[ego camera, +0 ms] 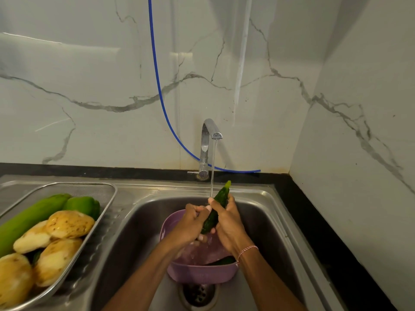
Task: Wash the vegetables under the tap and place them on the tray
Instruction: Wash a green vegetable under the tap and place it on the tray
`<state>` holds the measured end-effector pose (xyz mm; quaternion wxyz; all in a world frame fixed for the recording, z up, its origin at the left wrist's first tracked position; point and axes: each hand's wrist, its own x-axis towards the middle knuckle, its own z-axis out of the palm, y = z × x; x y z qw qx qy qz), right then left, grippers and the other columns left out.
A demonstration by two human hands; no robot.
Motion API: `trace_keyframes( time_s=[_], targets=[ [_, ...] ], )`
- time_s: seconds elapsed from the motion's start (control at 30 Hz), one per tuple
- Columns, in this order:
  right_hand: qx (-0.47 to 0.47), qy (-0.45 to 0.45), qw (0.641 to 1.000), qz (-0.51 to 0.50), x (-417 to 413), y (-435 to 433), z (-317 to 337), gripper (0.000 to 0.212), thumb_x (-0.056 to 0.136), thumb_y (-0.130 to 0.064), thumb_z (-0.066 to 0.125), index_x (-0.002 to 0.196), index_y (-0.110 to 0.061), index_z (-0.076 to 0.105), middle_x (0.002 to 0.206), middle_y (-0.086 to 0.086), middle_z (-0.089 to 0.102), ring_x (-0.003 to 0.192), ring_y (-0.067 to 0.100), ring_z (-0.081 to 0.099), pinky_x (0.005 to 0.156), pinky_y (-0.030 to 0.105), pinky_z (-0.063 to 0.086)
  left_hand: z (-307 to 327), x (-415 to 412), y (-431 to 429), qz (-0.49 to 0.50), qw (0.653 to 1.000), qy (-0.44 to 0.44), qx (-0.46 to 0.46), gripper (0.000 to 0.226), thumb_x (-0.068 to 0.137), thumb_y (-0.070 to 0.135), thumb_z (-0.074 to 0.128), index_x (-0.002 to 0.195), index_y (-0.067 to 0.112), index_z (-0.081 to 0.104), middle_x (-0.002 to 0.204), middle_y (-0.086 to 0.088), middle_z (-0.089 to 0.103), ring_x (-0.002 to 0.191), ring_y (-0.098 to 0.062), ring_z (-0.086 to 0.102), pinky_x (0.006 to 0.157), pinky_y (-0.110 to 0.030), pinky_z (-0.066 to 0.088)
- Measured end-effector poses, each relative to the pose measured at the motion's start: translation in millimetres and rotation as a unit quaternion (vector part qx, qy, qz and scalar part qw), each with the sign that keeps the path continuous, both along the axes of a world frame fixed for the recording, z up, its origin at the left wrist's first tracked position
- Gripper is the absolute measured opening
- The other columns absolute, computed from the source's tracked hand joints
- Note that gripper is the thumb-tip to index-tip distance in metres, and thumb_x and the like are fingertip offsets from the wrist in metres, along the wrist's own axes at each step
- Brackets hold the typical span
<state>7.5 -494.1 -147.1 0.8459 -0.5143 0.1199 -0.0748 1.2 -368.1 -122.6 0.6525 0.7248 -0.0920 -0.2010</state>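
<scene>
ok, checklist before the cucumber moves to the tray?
1. Water on cucumber: ok, the tap stream lands on its upper part.
2. Grip: ok, left hand and right hand both hold it.
3. Fully rinsed: cannot tell.
4. Room on tray: ok, bare mesh at the far end, beyond the potatoes and green vegetables.
5. Purple bowl emptied: not ok, a dark green vegetable lies in it.
</scene>
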Motion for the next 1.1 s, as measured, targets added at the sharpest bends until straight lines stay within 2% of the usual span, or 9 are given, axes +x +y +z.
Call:
trace_keyframes(
  time_s=[0.17,0.27,0.37,0.43,0.53,0.63,0.83,1.0,1.1],
  targets=[
    [-0.022,0.088,0.994,-0.065,2.9,-1.6,-4.3,0.044,0.101,-0.036,0.064,0.136,-0.011,0.058,0.114,0.017,0.072,0.105,0.029,0.072,0.077,0.036,0.06,6.3,5.6,13.8,-0.07,0.983,0.158,-0.061,0.046,0.108,0.049,0.041,0.118,0.01,0.062,0.068,-0.007,0.057,0.039,-0.005,0.031,0.029,-0.014,0.014],
    [-0.017,0.117,0.991,-0.056,6.5,-3.2,-8.1,0.044,0.102,-0.043,0.061,0.134,-0.012,0.061,0.116,0.017,0.072,0.108,0.031,0.072,0.092,0.045,0.061,1.6,9.3,18.9,-0.061,0.982,0.166,-0.061,0.042,0.108,0.046,0.042,0.125,0.017,0.067,0.069,-0.01,0.062,0.039,-0.006,0.033,0.031,-0.016,0.018],
    [-0.036,0.142,0.987,-0.063,8.3,-1.9,-9.1,0.053,0.105,-0.056,0.048,0.137,-0.015,0.058,0.122,0.016,0.07,0.112,0.031,0.069,0.101,0.051,0.058,-5.1,8.2,13.1,0.005,0.992,-0.075,0.096,0.038,0.107,0.043,0.047,0.112,0.017,0.074,0.076,-0.01,0.075,0.046,-0.011,0.052,0.038,-0.025,0.04],
    [-0.071,0.167,0.979,-0.092,9.1,-1.0,-10.9,0.062,0.104,-0.064,0.038,0.141,-0.016,0.054,0.123,0.015,0.068,0.113,0.031,0.067,0.103,0.052,0.056,-13.2,12.9,14.2,0.01,0.936,-0.27,0.225,0.032,0.102,0.048,0.056,0.113,0.026,0.075,0.086,0.005,0.075,0.07,-0.003,0.065,0.065,-0.023,0.054],
    [-0.074,0.168,0.975,-0.129,9.6,-5.6,-11.3,0.063,0.105,-0.064,0.035,0.139,-0.013,0.048,0.121,0.016,0.065,0.111,0.032,0.067,0.1,0.051,0.057,-25.3,17.5,16.0,-0.122,0.899,-0.33,0.263,0.055,0.09,0.06,0.064,0.14,0.041,0.054,0.113,0.018,0.071,0.102,0.003,0.064,0.091,-0.025,0.053],
    [-0.019,0.135,0.986,-0.099,10.7,-11.2,-13.2,0.047,0.108,-0.045,0.05,0.142,-0.014,0.05,0.124,0.017,0.068,0.112,0.033,0.07,0.096,0.048,0.059,-32.0,21.7,15.9,-0.136,0.888,-0.343,0.274,0.059,0.097,0.052,0.061,0.148,0.035,0.038,0.128,0.011,0.064,0.107,-0.002,0.063,0.092,-0.025,0.054],
    [0.067,-0.004,0.996,0.051,0.7,-4.0,-7.0,0.058,0.086,-0.009,0.078,0.14,-0.007,0.056,0.13,0.025,0.069,0.118,0.038,0.069,0.101,0.047,0.057,-16.2,27.3,18.9,-0.025,0.991,-0.112,0.072,0.031,0.103,0.045,0.053,0.111,0.017,0.046,0.073,0.004,0.063,0.048,-0.001,0.053,0.049,-0.022,0.042],
    [0.132,-0.04,0.99,0.041,-2.7,-1.6,-6.1,0.069,0.077,0.0,0.08,0.14,0.008,0.052,0.123,0.03,0.07,0.113,0.035,0.07,0.115,0.053,0.046,-4.8,18.2,22.9,-0.086,0.995,0.049,-0.021,0.047,0.105,0.057,0.038,0.102,0.014,0.059,0.058,0.001,0.044,0.044,-0.008,0.03,0.039,-0.02,0.021],
    [0.094,-0.023,0.995,-0.012,-5.1,-0.5,-0.3,0.067,0.08,-0.014,0.083,0.137,0.006,0.055,0.112,0.02,0.073,0.102,0.028,0.071,0.096,0.043,0.057,0.2,14.9,22.9,-0.094,0.99,0.095,-0.037,0.053,0.103,0.061,0.037,0.104,0.013,0.059,0.059,0.001,0.041,0.045,-0.007,0.028,0.039,-0.019,0.02]
  ],
)
